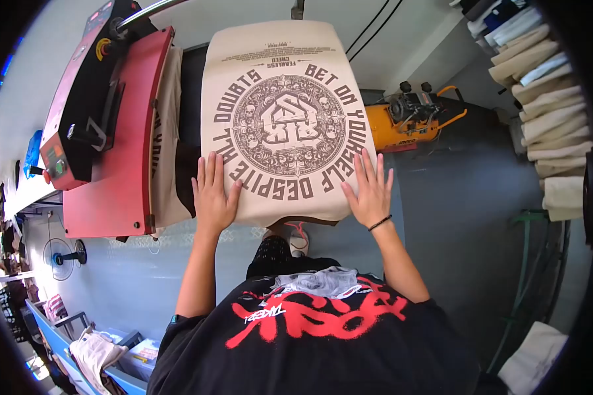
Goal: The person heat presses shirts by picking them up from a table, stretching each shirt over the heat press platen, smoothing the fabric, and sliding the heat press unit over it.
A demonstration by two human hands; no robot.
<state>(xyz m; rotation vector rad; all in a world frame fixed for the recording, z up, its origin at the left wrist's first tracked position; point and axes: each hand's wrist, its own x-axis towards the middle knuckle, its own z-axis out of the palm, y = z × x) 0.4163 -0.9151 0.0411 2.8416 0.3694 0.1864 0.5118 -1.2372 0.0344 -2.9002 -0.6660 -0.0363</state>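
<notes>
A cream shirt (290,52) with a dark round print and lettering lies spread over a platen in front of me. My left hand (214,196) rests flat on its near left edge, fingers extended. On the near right edge lies my right hand (370,192), fingers spread and a dark band at the wrist. Neither hand grips the cloth. To the left, the red heat press (115,158) stands over another cream shirt (171,158), which shows at its right side.
An orange compressor (402,125) stands behind the platen on the right. Folded garments (550,118) are stacked at the far right. Lower left are a fan (69,257) and a blue cart (66,342) with cloth on it. Pale cloth (534,359) lies lower right.
</notes>
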